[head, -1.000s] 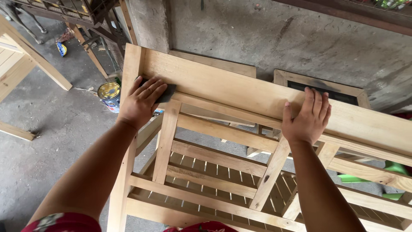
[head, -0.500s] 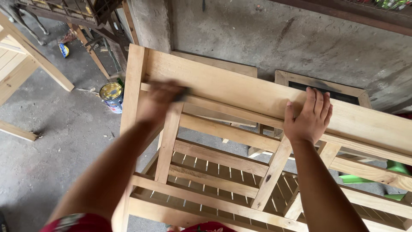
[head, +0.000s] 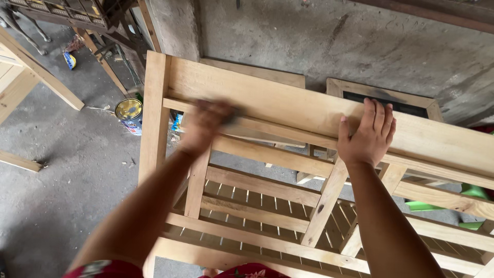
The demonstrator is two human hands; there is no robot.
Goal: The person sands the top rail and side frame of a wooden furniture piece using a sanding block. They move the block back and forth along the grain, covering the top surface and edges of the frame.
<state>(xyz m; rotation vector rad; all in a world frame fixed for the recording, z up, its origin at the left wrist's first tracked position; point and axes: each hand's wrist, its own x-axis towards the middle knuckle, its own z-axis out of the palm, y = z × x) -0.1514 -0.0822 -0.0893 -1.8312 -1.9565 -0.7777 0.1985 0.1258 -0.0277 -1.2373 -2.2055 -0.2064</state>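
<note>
**Pale Wood Frame Under Two Hands**

Unfinished pale timber makes up the wooden frame (head: 319, 170), a slatted, shelf-like piece of furniture that stands on the concrete floor (head: 56, 170) and leans close to the grey wall (head: 288, 36). Its broad top board (head: 288, 103) faces the camera, with rails and slats stepping away below it.

The right hand (head: 366, 135) lies flat on the top board, fingers spread and nearly straight, the palm draped over the board's near edge. It grips nothing; pressed down like this, it seems to be there to steady the frame.

The left hand (head: 206, 123) is blurred with motion. It sits on the same board towards the left end, fingers curled loosely downward, and a small dark thing shows at the fingertips. What that thing is cannot be told, nor whether the hand truly clasps it or only presses it against the wood. The blur along the board suggests a rubbing stroke following the grain.

On the floor just left of the frame stands a paint tin (head: 128, 114) with a yellowish lid. More bare wooden pieces (head: 31, 77) lean at the far left, and a framed dark panel (head: 386, 98) rests against the wall behind the top board.
</note>
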